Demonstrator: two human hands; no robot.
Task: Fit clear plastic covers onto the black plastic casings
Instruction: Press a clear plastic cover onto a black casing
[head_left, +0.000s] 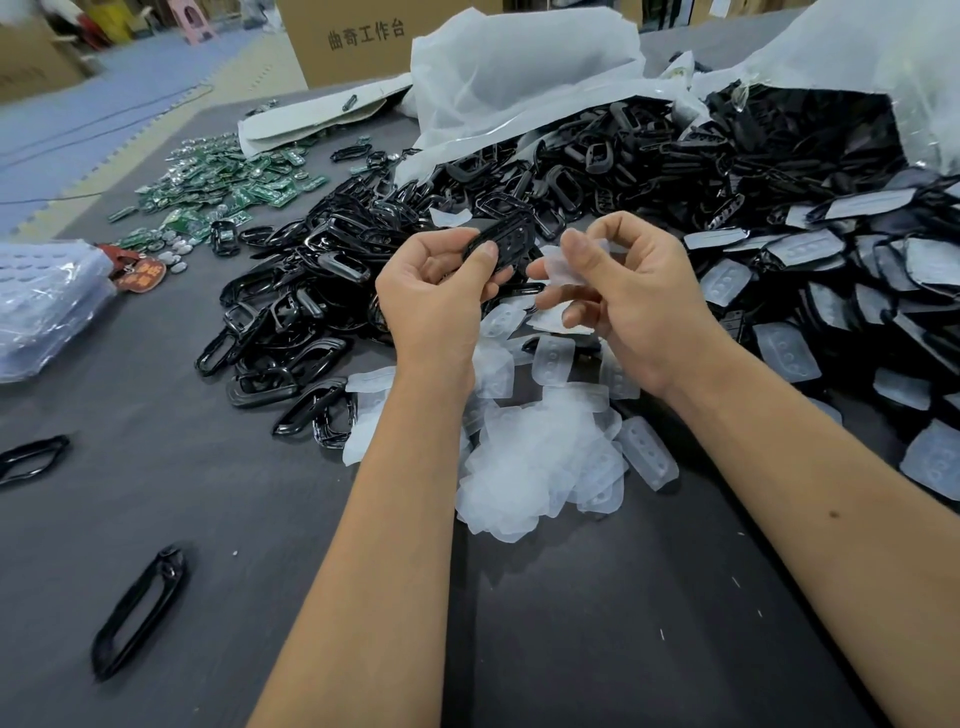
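Left hand (441, 283): raised over the counter, fingers and thumb curled round a black casing (501, 244), thumb pressed on its near edge.
Black casing: oval, with small holes in its face, tilted; held clear of the piles below.
Right hand (631, 291): raised just beside the left, thumb and fingers pinching a clear cover (563, 265).
Clear cover: thin, translucent, held close to the casing's right end; whether the two touch, cannot tell.
Loose clear covers (540, 447): heaped on the counter beneath the wrists, each with a row of round bumps.
Black frames pile (311, 291): large spread left of and behind the hands, running back into an opened white bag (519, 67).
Covered casings (831, 280): stacked at right, pale covers facing up.
Green circuit boards (228, 187): scattered at far left.
Single black frames (140, 610): lying alone on the near left of the counter (597, 623), which is dark grey.
Cardboard box (363, 41): behind the counter, printed characters on its side.
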